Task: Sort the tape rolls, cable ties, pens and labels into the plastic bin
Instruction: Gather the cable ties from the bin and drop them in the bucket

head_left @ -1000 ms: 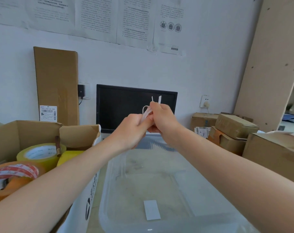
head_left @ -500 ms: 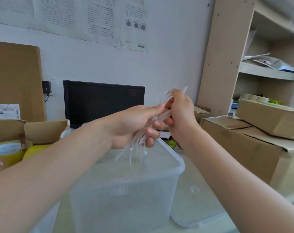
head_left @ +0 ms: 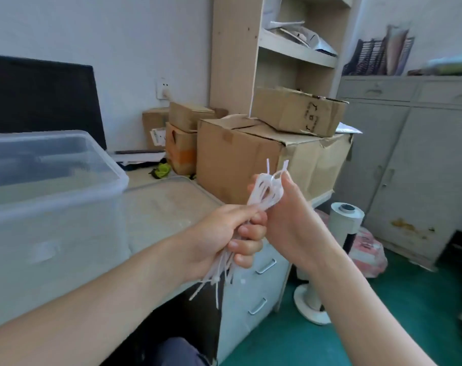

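- The plastic bin point(head_left: 66, 199) was cut off by the left edge of the view, and its contents could not be made out.
- The right hand point(head_left: 293, 223) showed its back, hiding most of its fingers. Its fingertips pinched the looped upper end of the cable ties point(head_left: 265, 192).
- The left hand point(head_left: 222, 236) was curled round the bundle's middle, covering that section.
- The cable ties were white and thin, with loose ends fanning out below the left hand.
- The bundle was held in the air, right of the bin and apart from it.
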